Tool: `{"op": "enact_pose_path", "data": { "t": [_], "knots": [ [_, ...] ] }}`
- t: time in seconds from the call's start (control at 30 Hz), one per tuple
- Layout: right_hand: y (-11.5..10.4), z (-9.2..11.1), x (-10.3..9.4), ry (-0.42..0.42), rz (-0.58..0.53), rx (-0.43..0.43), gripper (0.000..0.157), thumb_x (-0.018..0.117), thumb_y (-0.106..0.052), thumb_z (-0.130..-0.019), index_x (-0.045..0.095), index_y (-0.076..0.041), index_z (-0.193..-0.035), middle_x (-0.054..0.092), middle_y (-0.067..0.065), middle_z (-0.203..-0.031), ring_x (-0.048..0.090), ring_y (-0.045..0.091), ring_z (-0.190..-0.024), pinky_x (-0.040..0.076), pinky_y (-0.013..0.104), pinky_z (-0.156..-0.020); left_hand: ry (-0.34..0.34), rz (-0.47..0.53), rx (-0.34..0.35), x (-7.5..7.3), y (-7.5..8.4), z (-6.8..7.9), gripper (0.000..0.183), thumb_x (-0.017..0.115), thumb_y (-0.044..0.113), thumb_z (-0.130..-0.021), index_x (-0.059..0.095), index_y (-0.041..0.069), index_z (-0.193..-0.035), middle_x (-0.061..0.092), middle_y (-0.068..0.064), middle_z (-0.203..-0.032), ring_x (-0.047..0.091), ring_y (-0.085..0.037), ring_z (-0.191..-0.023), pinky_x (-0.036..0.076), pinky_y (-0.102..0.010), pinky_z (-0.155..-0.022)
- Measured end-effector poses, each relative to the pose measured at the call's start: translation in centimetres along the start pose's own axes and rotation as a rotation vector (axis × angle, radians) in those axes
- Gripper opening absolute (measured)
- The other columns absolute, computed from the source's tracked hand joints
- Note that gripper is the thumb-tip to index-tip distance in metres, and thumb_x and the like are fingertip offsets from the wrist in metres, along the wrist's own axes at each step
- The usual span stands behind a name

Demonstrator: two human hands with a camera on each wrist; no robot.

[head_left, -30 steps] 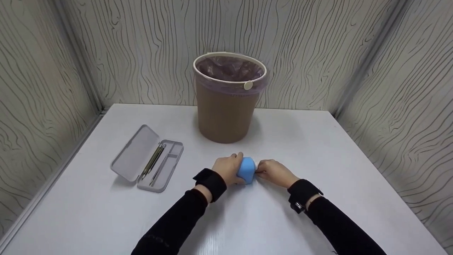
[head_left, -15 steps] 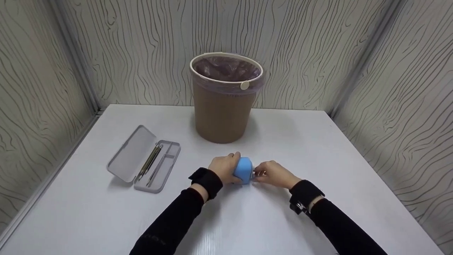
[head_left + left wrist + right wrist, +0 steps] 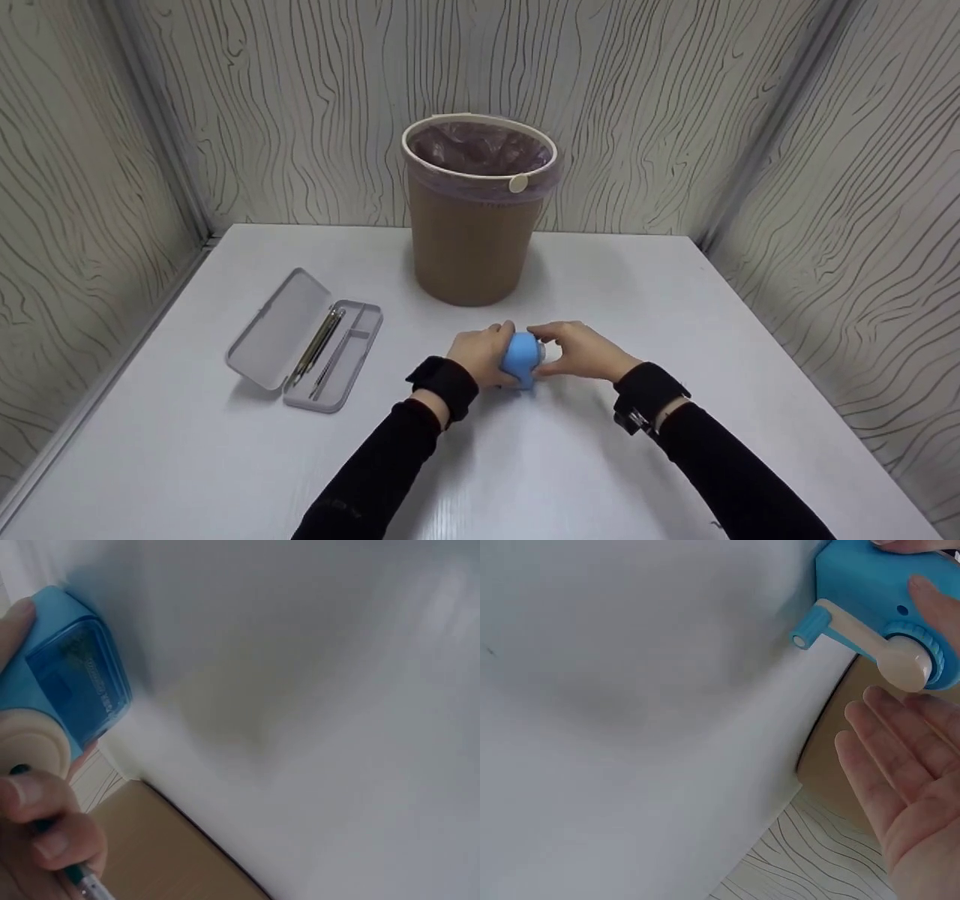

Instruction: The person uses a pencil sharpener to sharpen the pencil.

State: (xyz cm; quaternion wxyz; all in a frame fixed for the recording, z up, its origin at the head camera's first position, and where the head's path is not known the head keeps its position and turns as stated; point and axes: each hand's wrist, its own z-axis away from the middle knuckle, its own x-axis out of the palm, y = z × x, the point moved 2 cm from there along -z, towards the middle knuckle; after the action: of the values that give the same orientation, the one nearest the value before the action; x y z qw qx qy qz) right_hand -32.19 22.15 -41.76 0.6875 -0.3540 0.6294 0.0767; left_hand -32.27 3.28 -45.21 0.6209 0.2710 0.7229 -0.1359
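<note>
A blue crank pencil sharpener (image 3: 523, 358) is held near the table's middle by my left hand (image 3: 480, 356), fingers and thumb around its body. In the left wrist view, its clear blue shavings window (image 3: 86, 682) and cream front ring (image 3: 34, 741) show. Left fingers also pinch a dark green pencil (image 3: 75, 872) whose end points into that ring. On the other side, the cream crank arm (image 3: 859, 630) ends in a blue knob (image 3: 810, 626). My right hand (image 3: 589, 352) has its fingers extended about the crank hub, thumb and index at the sharpener's body.
An open grey pencil case (image 3: 330, 401) lies at the left, with several pencils (image 3: 321, 339) inside. Behind the hands stands a brown bin (image 3: 472, 247) with a purple liner. Wood-patterned walls (image 3: 637, 112) enclose the white table (image 3: 645, 300) at the back and sides.
My right hand has gone from curled fingers at the crank to fingers spread around the crank hub. My left hand keeps its grip on the sharpener.
</note>
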Motion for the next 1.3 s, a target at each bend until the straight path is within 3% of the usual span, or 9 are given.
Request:
{"op": "enact_pose_path", "data": {
  "t": [0.3,0.57,0.73,0.97,1.13,1.3],
  "knots": [
    [-1.2,-0.9,-1.1,-0.031,0.077,-0.001,0.063,0.089,-0.02,-0.079,0.064,0.006,-0.131,0.072,0.021,-0.128,0.069,0.036,-0.119,0.055,0.05,-0.104,0.015,-0.026,-0.002,0.0,0.7,-0.6,0.081,0.088,0.052,-0.075,0.054,0.008,-0.133,0.073,-0.008,-0.117,0.075,-0.021,-0.098,0.063,-0.036,-0.081],
    [-1.9,-1.6,-1.5,-0.048,0.137,-0.033,0.052,0.089,-0.018,-0.078,0.071,0.003,-0.122,0.077,0.016,-0.118,0.074,0.03,-0.109,0.059,0.045,-0.098,0.051,-0.038,-0.023,0.0,0.7,-0.6,0.079,0.088,0.053,-0.074,0.055,0.008,-0.129,0.073,-0.008,-0.114,0.075,-0.02,-0.096,0.063,-0.036,-0.079],
    [-1.9,-1.7,-1.5,-0.042,0.138,-0.043,0.048,0.089,-0.019,-0.077,0.073,0.001,-0.118,0.078,0.013,-0.113,0.074,0.026,-0.102,0.061,0.043,-0.093,0.012,-0.002,-0.043,-0.4,0.6,-0.4,0.074,0.087,0.053,-0.076,0.057,0.01,-0.129,0.074,-0.007,-0.118,0.075,-0.02,-0.101,0.063,-0.037,-0.084],
    [-1.8,-1.8,-1.3,-0.054,0.148,-0.016,0.048,0.089,-0.02,-0.077,0.074,0.001,-0.118,0.079,0.013,-0.113,0.074,0.025,-0.101,0.061,0.043,-0.094,-0.059,0.125,-0.071,-1.0,-0.4,-0.3,0.078,0.087,0.047,-0.078,0.057,0.012,-0.141,0.071,-0.008,-0.131,0.072,-0.023,-0.114,0.06,-0.042,-0.096],
    [-1.6,-1.8,-1.2,-0.063,0.148,0.008,0.051,0.09,-0.022,-0.076,0.073,0.001,-0.118,0.078,0.014,-0.114,0.074,0.027,-0.104,0.06,0.044,-0.095,-0.041,0.209,-0.076,-1.8,-1.8,0.9,0.065,0.09,0.038,-0.078,0.065,0.012,-0.132,0.073,-0.007,-0.124,0.072,-0.023,-0.109,0.059,-0.042,-0.095],
    [-1.6,-1.8,-1.2,-0.07,0.146,0.063,0.055,0.091,-0.023,-0.076,0.072,0.002,-0.122,0.077,0.015,-0.118,0.073,0.029,-0.109,0.057,0.047,-0.101,0.027,0.229,-0.061,-2.5,-2.8,2.1,0.041,0.087,0.027,-0.082,0.074,0.009,-0.117,0.077,-0.007,-0.111,0.073,-0.024,-0.101,0.06,-0.041,-0.09]
  ]
}}
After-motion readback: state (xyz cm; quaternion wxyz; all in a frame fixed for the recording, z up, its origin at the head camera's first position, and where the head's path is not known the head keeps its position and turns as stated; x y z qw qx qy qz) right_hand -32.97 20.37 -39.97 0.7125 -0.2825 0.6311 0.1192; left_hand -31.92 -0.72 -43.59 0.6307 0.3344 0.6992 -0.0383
